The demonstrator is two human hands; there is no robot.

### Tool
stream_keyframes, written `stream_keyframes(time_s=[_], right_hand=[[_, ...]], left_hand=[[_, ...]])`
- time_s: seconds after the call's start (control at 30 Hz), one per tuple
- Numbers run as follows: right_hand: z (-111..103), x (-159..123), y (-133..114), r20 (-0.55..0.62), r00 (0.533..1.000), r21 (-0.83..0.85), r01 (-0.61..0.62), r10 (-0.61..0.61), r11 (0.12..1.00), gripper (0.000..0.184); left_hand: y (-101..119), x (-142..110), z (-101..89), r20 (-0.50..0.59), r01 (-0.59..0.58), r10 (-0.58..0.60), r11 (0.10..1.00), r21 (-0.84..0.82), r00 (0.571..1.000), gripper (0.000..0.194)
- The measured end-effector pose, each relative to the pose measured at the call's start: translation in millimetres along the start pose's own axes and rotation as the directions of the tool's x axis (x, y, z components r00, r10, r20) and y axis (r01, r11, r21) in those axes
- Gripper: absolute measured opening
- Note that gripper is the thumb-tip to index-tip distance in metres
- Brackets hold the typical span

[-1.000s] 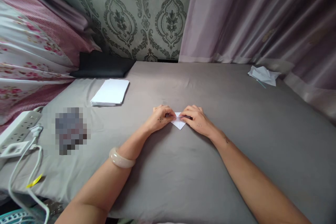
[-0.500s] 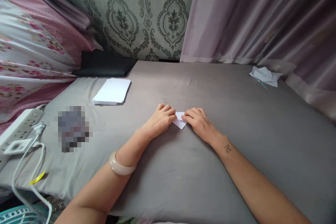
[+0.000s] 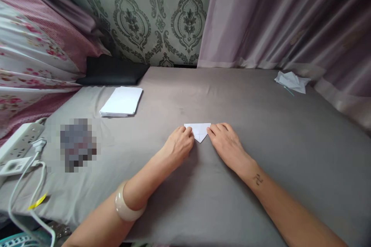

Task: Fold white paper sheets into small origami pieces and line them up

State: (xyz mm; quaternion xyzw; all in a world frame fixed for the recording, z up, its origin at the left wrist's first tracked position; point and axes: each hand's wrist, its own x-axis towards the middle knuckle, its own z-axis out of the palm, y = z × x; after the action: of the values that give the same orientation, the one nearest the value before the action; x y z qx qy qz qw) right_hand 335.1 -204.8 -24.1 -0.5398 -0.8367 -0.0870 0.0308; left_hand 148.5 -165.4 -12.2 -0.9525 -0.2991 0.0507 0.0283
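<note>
A small piece of folded white paper (image 3: 199, 130) lies on the grey sheet in front of me, with a straight top edge, a point toward me and crease lines. Curled fingers of my left hand (image 3: 179, 142) hold its left side, hiding part of that edge. At the right corner, my right hand (image 3: 227, 141) grips the paper between thumb and fingertips, its other fingers bent over the sheet. A pale bangle (image 3: 126, 205) circles my left forearm.
A stack of white paper (image 3: 121, 101) lies at the left, before a black folded item (image 3: 114, 71). Far left is a power strip (image 3: 21, 142) with white cables. A blurred object (image 3: 77, 142) sits near it. Crumpled white paper (image 3: 292, 81) is at the far right.
Both hands have drawn toward me and outward from the paper's middle. More of the paper, including its whole top edge, is uncovered. The view has shifted slightly.
</note>
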Motion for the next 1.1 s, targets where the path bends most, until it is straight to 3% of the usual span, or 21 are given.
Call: stream_keyframes(time_s=[0.13, 0.27, 0.33, 0.43, 0.57, 0.77, 0.97, 1.1], right_hand=[[3, -7, 0, 0.0, 0.995, 0.053, -0.1, 0.1, 0.994, 0.031], [8, -5, 3, -0.121, 0.946, 0.288, -0.257, 0.301, 0.923, 0.034], [9, -1, -2, -0.18, 0.924, 0.421, -0.239, 0.339, 0.875, 0.037], [8, 4, -20, -0.136, 0.97, 0.542, -0.097, 0.201, 0.834, 0.038], [6, 3, -35, -0.062, 0.981, 0.505, -0.126, 0.182, 0.854, 0.036], [4, 0, -25, -0.028, 0.976, 0.341, -0.194, 0.216, 0.92, 0.033], [15, 14, -5, -0.063, 0.94, 0.412, -0.281, 0.335, 0.867, 0.033], [27, 23, 5, -0.083, 0.917, 0.511, -0.297, 0.39, 0.807, 0.019]], left_hand=[[15, 3, 11.4, -0.149, 0.124, -0.131, 0.991, -0.051, 0.98, 0.042], [21, 7, 17.9, -0.153, 0.161, -0.173, 0.983, -0.082, 0.973, 0.047], [22, 7, 18.3, -0.151, 0.164, -0.177, 0.982, -0.091, 0.973, 0.044], [24, 7, 16.7, -0.11, 0.13, -0.139, 0.988, -0.089, 0.984, 0.026], [27, 4, 11.3, -0.06, 0.113, -0.117, 0.992, -0.064, 0.991, 0.019], [16, -4, 0.6, 0.0, 0.202, -0.204, 0.971, -0.127, 0.979, 0.017], [-13, 1, 6.0, -0.041, 0.342, -0.373, 0.883, -0.321, 0.927, 0.041], [-28, 15, 25.1, -0.157, 0.314, -0.454, 0.789, -0.529, 0.877, 0.02]])
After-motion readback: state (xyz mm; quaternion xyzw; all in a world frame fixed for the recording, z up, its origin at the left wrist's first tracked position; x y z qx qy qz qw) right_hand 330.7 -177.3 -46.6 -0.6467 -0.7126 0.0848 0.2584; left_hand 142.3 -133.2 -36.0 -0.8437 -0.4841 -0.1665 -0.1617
